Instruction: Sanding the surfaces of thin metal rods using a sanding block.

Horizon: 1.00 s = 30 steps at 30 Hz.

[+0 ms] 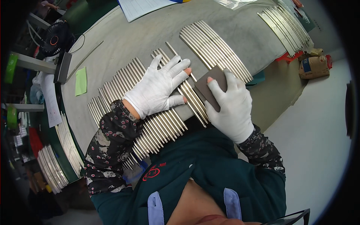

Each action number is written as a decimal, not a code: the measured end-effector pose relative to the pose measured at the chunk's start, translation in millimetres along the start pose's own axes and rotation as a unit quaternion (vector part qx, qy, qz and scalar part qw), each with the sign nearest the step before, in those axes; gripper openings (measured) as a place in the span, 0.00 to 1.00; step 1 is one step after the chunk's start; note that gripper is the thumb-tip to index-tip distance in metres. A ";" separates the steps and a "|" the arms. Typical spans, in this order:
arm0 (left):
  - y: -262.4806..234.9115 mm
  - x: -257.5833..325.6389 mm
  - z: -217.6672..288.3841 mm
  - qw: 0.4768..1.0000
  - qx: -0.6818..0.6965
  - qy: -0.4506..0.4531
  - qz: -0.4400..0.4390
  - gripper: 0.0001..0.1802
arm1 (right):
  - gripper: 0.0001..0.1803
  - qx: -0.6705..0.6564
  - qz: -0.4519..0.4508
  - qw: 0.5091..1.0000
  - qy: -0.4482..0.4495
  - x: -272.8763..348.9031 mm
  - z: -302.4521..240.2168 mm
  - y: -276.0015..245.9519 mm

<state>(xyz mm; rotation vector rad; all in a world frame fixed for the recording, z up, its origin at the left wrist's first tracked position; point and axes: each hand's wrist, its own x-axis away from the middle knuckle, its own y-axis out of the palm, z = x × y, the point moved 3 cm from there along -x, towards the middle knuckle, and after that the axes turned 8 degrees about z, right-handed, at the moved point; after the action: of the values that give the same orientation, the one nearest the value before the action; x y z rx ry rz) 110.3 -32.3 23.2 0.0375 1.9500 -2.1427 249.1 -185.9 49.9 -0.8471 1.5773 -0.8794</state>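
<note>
My left hand [159, 84], in a white glove with some bare fingertips, lies flat with fingers spread across a row of shiny metal rods [159, 129]. A few rods [193, 103] lie a little apart, by its thumb and fingertips. My right hand [233, 108], gloved the same way, grips a dark grey rectangular block [203, 88], which looks like a sanding block. The block is beside those few rods; whether it touches them I cannot tell. Beyond it, another set of rods [215, 48] lies side by side on the grey tabletop [116, 48].
At the far right is a bundle of rods [287, 32], with a brown sack [315, 67] past the table edge. One loose rod [84, 62] and a green note [80, 81] lie left, near a black fan [55, 39]. More rods [69, 144] lie at lower left. Papers [144, 7] lie at the back.
</note>
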 end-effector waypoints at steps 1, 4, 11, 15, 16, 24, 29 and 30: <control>0.4 1.0 -2.1 1.000 -0.003 0.000 0.000 0.45 | 0.30 -0.002 -0.005 1.000 -0.006 -1.7 -0.1 1.1; 3.6 1.5 -2.8 1.000 0.003 0.004 0.001 0.46 | 0.32 -0.030 -0.040 0.999 0.000 30.7 13.1 -16.2; -2.8 -0.7 -1.5 1.000 0.000 0.007 -0.012 0.45 | 0.28 -0.002 -0.021 1.000 -0.009 -6.5 -3.3 -2.5; 3.0 -0.5 -4.1 1.000 -0.013 -0.001 -0.017 0.45 | 0.31 -0.060 0.008 0.998 0.008 15.4 25.7 -22.2; 2.9 -1.9 -2.4 1.000 -0.016 0.001 -0.015 0.45 | 0.31 -0.048 0.048 0.997 0.019 22.7 34.0 -26.0; 9.4 -25.8 -3.2 1.000 -0.021 0.015 -0.004 0.44 | 0.34 -0.002 0.065 0.996 0.064 46.1 45.0 -37.7; 13.2 -37.4 -0.4 1.000 -0.025 0.008 0.000 0.45 | 0.34 -0.029 0.025 0.998 0.051 48.1 38.2 -37.5; 13.9 -38.6 -0.1 1.000 -0.024 0.007 -0.002 0.45 | 0.34 -0.035 0.022 0.998 0.046 48.2 36.1 -36.1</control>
<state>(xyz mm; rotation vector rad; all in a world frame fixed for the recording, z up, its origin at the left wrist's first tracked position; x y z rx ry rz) 150.4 -27.0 16.7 0.0415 2.0105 -2.1020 279.8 -248.9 54.7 -0.8286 1.7085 -0.8464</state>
